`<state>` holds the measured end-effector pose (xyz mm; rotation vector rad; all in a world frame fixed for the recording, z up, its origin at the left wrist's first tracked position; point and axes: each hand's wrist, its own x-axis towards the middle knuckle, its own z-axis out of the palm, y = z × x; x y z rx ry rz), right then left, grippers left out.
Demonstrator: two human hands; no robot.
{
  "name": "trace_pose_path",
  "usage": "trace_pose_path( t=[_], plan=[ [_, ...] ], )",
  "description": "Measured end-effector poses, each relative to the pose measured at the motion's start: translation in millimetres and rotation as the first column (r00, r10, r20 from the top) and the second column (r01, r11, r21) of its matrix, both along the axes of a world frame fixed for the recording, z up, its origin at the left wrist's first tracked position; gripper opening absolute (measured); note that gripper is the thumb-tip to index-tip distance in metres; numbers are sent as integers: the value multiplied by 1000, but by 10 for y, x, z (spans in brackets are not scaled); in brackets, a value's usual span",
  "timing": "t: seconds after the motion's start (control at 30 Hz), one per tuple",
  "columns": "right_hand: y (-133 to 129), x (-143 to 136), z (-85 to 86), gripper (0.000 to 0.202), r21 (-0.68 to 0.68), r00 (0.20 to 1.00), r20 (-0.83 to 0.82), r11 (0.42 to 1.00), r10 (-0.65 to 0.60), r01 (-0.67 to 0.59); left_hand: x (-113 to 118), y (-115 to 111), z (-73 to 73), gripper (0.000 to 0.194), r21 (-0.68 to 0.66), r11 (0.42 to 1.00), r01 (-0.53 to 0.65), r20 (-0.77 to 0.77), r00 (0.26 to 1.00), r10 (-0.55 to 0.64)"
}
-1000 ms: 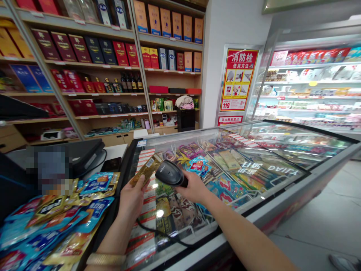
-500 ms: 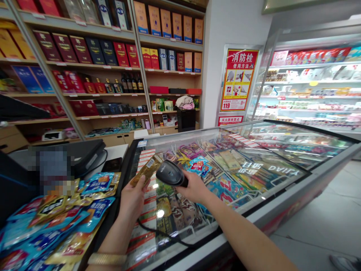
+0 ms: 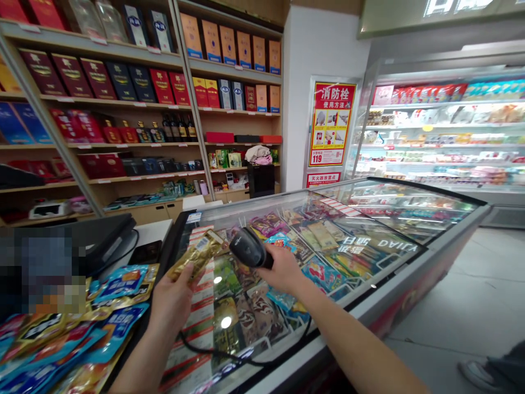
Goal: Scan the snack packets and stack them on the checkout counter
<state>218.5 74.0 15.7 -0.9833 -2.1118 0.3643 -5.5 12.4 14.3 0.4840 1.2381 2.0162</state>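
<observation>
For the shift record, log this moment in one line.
left hand: holds gold packet; right hand: holds black scanner; below: glass-topped freezer

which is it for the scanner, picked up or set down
Picked up: the right grip holds the scanner above the freezer, near the gold packet in the left grip.

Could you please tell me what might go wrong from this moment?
The black cable of the scanner loops over the freezer's glass top, so it might catch on a forearm when the right hand moves.

The gold packet in the left hand is shiny and creased, so glare or folds could perhaps hinder a reading.

The loose packets on the left overlap in a heap and might slide if bumped.
</observation>
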Motion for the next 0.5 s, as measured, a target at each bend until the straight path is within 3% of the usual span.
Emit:
trace_pose_path(
  t=[0.13,0.23,0.33,0.5],
  plan=[
    [63,369,176,24,71,988,-55,986,-146,150,124,184,203,15,51,996,71,-56,996,-68],
    [99,671,235,26,97,953,-108,951,-284,295,378,438,268,20,11,989,144,-163,977,-141],
    [159,949,203,29,104,895,-129,892,-427,440,724,750,203,23,-77,982,173,-329,925,-189],
    [317,1267,47,33,65,814,-107,813,-572,579,1198,1209,-98,27,-216,970,109,-464,863,-200]
  ],
)
